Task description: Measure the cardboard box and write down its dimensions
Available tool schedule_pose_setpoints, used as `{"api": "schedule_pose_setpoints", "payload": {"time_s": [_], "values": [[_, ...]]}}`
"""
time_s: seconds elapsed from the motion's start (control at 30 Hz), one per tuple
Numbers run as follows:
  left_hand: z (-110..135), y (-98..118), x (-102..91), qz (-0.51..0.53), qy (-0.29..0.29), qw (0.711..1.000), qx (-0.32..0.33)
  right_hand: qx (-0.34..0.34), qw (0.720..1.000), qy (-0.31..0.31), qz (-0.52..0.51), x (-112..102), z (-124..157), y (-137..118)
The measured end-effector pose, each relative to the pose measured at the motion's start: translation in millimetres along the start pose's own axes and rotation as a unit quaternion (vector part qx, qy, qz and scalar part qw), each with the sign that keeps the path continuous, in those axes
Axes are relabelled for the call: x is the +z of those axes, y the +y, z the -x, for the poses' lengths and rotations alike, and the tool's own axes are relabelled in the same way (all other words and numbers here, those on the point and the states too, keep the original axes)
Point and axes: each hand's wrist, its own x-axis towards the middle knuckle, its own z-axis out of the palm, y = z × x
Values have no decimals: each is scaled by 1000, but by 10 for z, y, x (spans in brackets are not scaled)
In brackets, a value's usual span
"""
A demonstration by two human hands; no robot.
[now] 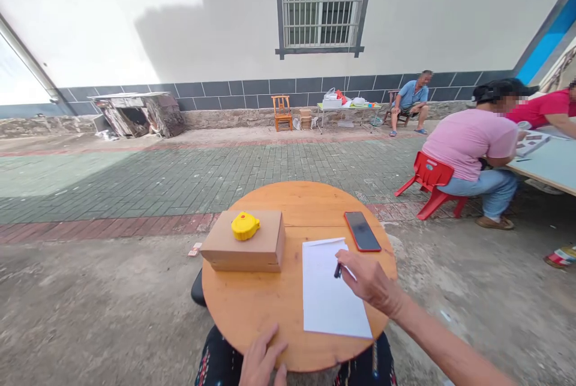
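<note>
My right hand rests on a white sheet of paper and is closed round a dark pen whose tip touches the sheet. My left hand lies at the near edge of the round wooden table, fingers spread flat, holding nothing. A cardboard box sits on the table's left side with a yellow tape measure on top. A phone with a red case lies dark-screened beyond the paper.
To the right, a person in a pink shirt sits on a red stool at another table, with a person in red beside. Farther back, a seated person, a wooden chair and a folding table stand against the wall.
</note>
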Motion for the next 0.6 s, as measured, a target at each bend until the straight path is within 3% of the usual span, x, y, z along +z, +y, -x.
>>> {"api": "schedule_pose_setpoints", "payload": {"time_s": [0.07, 0.13, 0.17, 0.27, 0.4, 0.47, 0.6], "values": [[-10, 17, 40, -6, -19, 1000, 5, 120, 985, 120, -33, -146, 103, -132], [-56, 51, 89, -11, -50, 999, 20, 269, 920, 245, -147, -210, 271, -341], [-93, 74, 111, -11, -67, 997, 28, 328, 878, 278, -210, -206, 370, -458], [-240, 170, 154, -7, -114, 993, 28, 453, 775, 309, -314, -103, 646, -771], [-429, 316, 180, 23, -150, 988, 11, 533, 685, 296, -398, 6, 771, -913], [-498, 380, 199, 40, -140, 989, 16, 539, 678, 287, -408, 8, 738, -872], [-587, 495, 273, 63, -102, 992, 36, 525, 725, 215, -392, 48, 612, -745]]}}
